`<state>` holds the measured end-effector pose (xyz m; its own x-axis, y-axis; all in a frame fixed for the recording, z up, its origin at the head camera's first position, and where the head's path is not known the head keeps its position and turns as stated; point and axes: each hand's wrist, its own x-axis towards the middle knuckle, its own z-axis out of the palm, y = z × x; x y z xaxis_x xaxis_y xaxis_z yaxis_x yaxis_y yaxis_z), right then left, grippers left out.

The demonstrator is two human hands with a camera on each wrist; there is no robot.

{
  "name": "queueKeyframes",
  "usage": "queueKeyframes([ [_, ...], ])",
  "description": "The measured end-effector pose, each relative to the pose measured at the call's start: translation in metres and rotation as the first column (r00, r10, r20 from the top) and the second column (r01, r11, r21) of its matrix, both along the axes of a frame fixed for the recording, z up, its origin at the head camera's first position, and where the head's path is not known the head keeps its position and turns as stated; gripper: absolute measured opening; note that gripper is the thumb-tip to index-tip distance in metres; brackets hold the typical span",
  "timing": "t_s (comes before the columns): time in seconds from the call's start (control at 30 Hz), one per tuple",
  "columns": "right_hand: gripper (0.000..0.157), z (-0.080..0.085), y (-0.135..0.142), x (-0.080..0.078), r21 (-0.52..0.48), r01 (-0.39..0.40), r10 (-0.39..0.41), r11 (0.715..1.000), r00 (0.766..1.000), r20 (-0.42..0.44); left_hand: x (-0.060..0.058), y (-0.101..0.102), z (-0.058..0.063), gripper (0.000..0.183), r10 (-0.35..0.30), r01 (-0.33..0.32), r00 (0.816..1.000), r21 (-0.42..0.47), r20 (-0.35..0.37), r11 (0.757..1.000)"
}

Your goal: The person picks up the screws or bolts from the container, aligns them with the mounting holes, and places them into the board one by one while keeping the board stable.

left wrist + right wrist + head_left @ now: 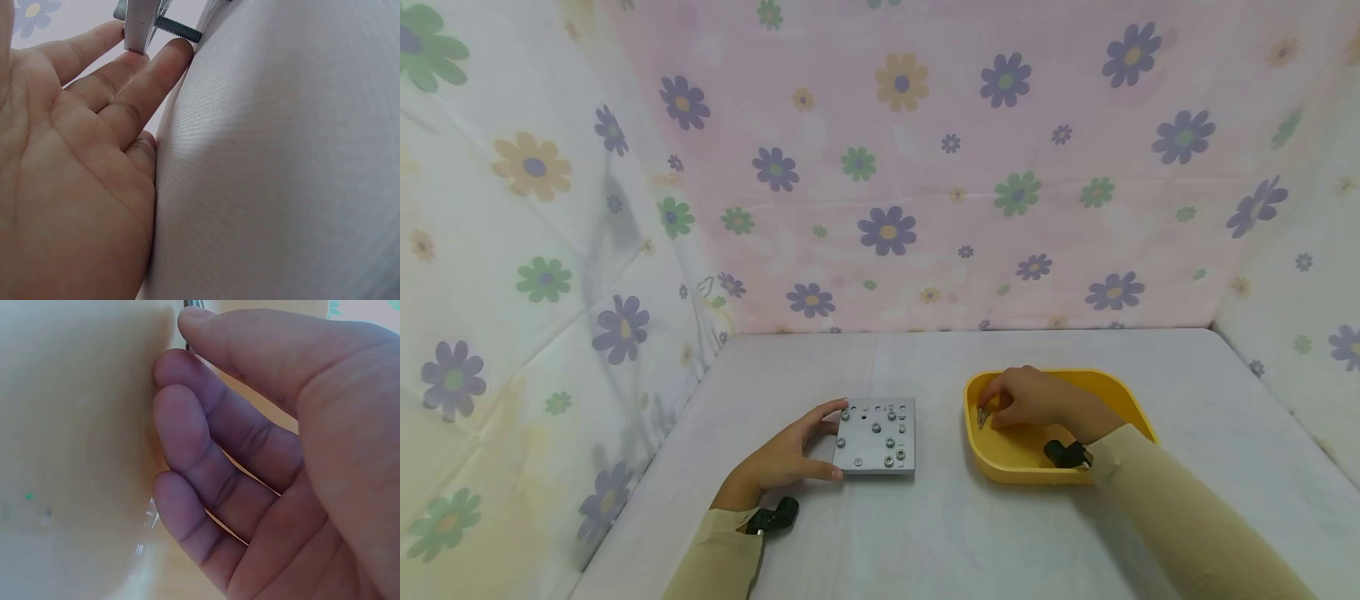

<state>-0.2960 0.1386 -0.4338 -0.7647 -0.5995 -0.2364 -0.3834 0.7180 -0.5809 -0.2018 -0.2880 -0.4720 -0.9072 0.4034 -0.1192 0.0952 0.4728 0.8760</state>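
My left hand (781, 457) grips a square grey metal plate (850, 429) by its left side, thumb at the near corner and fingers at the far one. Several socket-head screws stand in the plate's holes. From beneath it, a threaded screw shank (178, 29) sticks out in the left wrist view, close to a fingertip. Inside a yellow tray (1022, 475), my right hand (1033, 398) pinches small metal screws (982, 417) at its thumb and index finger. The right wrist view shows the other fingers curled, with a screw (195, 303) mostly hidden behind the thumb.
A white cloth covers the table (917, 542). Flower-patterned cloth walls (925, 167) rise at the back and both sides. The tray stands right of the plate, with a strip of table between them.
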Motion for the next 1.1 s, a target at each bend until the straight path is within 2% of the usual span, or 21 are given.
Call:
queueKeyframes([
  [0.33, 0.021, -0.003, -0.007, 0.001, -0.013, -0.028, 0.028, 1.000, 1.000, -0.001, -0.001, -0.001, -0.002, 0.109, 0.003, -0.003, 1.000, 0.002, -0.006, 1.000],
  [0.63, 0.010, -0.005, -0.013, -0.002, -0.016, -0.041, 0.041, 0.999, 0.999, -0.003, -0.001, -0.001, -0.004, 0.109, 0.000, 0.000, 1.000, -0.002, -0.020, 1.000],
  [0.93, 0.011, -0.005, -0.021, 0.000, 0.002, -0.045, 0.045, 0.999, 0.999, 0.000, 0.000, 0.000, -0.003, 0.109, 0.015, -0.015, 1.000, -0.002, -0.005, 1.000],
  [1.1, 0.014, -0.004, -0.023, 0.001, 0.016, -0.014, 0.014, 1.000, 1.000, -0.005, 0.000, 0.000, -0.002, 0.108, 0.020, -0.020, 1.000, -0.006, -0.001, 1.000],
])
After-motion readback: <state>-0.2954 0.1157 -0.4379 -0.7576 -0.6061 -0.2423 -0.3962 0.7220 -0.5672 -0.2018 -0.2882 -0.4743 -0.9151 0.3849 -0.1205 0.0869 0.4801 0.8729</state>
